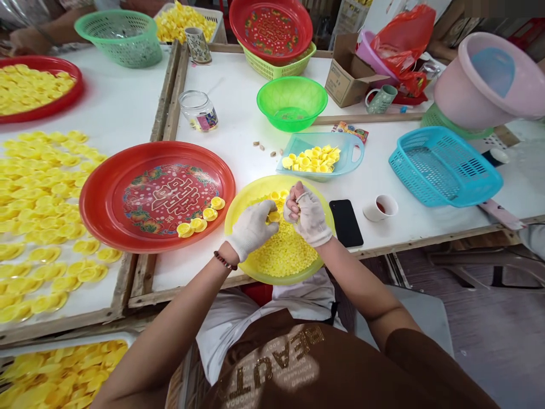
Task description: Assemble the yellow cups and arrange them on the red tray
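Note:
Both hands, in white gloves with bare fingertips, are over a yellow basin [232, 213] of small yellow beads [285, 255]. Between the thumb and fingers of my left hand [254, 226] is a small yellow plastic cup-shaped piece [275, 217]. Curled closed just to its right is my right hand [309, 215]; whatever its fingers hold is hidden. A few similar yellow pieces [279, 195] rest at the basin's far side. To the left, a red oval tray [106, 199] carries several brimmed yellow pieces [198, 224] along its near right edge.
Behind the basin, a clear blue scoop tray [306, 141] holds yellow cups. A black phone [346, 222], paper cup [378, 209] and blue basket [445, 170] stand rightward. A green bowl [292, 99] and glass jar [198, 111] sit farther back. Wooden strips [168, 96] edge the table sections.

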`<state>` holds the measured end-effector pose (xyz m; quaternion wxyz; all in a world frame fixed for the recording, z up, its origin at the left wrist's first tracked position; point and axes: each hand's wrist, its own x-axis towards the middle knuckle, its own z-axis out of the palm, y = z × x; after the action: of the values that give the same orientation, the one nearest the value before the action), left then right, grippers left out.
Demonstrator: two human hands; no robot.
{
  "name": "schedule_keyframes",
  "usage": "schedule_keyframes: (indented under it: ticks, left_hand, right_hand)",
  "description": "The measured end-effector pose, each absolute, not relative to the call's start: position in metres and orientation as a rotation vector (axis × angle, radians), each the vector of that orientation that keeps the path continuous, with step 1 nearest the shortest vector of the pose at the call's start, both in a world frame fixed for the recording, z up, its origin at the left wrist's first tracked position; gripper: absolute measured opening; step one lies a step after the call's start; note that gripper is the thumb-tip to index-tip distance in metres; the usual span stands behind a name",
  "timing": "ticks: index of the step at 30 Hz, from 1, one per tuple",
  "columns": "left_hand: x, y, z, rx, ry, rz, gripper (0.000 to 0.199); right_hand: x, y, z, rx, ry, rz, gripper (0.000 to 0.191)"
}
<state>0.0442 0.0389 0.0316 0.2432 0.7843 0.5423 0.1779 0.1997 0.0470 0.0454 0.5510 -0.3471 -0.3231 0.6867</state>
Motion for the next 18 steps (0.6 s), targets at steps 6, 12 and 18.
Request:
schedule_keyframes:
  ticks: [6,12,18]
  left_hand:
    - [0.044,0.016,0.018,1.968,1.446,0.675,0.018]
    - [0.041,0.012,0.012,1.931,1.403,0.747,0.024]
    - [0.040,0.008,0.016,1.956,1.389,0.738,0.024]
  right_hand:
    - [0.170,0.050,0.046,-0.762,-0.810,1.486,0.054]
    - [0.172,0.048,0.041,-0.806,-0.801,1.491,0.052]
    - [0.182,0.044,0.044,-0.841,-0.788,1.518,0.048]
